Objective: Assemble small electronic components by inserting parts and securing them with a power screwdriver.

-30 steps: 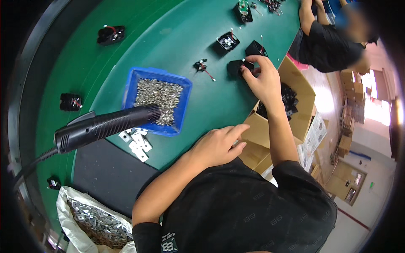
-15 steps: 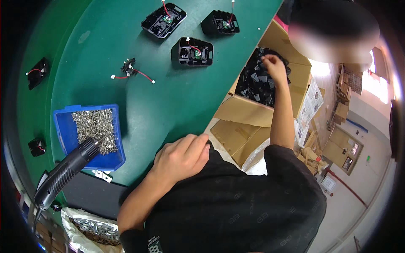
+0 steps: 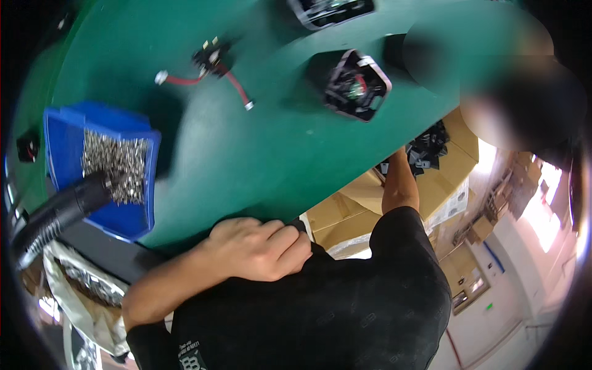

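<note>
My left hand (image 3: 262,250) is curled into a loose fist against the table's near edge, in front of my black shirt; its palm side is hidden. With my right forearm (image 3: 401,188) I reach down past the table's right edge into a cardboard box (image 3: 459,163) of black plastic parts (image 3: 430,145). The right hand itself is mostly hidden there, so its fingers and anything in them do not show. Nearest to it on the green table (image 3: 265,154) lies a black plastic housing (image 3: 357,86) with a small green board and red wire inside.
A blue bin (image 3: 126,231) of metal screws (image 3: 117,160) sits at left, with a black electric screwdriver (image 3: 68,203) across it. Beyond lies a small black part with red wires (image 3: 213,61). Another housing (image 3: 333,12) stands farther back. A white bag (image 3: 80,302) of metal pieces is lower left.
My view has swung, so the table things appear shifted. My right hand, visible above the black parts before, is now lower and nearer the table edge. The left hand stays curled.
</note>
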A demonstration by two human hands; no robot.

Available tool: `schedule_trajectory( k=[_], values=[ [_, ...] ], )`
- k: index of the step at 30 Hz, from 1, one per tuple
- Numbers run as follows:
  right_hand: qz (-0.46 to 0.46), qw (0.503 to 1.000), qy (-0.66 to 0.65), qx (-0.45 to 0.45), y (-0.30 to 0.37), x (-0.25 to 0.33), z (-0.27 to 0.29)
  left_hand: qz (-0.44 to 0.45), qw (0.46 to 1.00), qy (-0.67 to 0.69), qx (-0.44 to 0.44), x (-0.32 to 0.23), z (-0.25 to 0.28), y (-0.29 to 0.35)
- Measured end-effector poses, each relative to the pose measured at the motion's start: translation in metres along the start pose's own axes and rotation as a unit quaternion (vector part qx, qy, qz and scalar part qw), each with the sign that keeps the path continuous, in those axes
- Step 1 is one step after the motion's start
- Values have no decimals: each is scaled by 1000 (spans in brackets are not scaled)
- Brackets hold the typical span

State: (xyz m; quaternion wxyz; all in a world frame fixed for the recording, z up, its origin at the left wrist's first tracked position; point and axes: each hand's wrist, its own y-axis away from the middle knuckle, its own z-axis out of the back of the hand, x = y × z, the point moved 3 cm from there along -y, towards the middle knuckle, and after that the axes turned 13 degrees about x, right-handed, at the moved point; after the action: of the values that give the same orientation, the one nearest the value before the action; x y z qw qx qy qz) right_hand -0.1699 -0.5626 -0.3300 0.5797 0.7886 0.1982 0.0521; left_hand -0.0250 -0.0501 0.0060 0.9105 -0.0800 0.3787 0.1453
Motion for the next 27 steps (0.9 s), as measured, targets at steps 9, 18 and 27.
schedule_trajectory(
  k=[9, 18, 27],
  values=[
    [-36, 821, 277, -497, 16, -49, -25, -21, 999, 24, -9, 2, -4, -1],
    [401, 721, -151, -545, 145, 33, -102, 20, 997, 76, -19, 5, -6, 4],
    [697, 603, 48, -385, 299, 142, -348, 80, 882, 441, -142, 11, 30, 11]
  ],
)
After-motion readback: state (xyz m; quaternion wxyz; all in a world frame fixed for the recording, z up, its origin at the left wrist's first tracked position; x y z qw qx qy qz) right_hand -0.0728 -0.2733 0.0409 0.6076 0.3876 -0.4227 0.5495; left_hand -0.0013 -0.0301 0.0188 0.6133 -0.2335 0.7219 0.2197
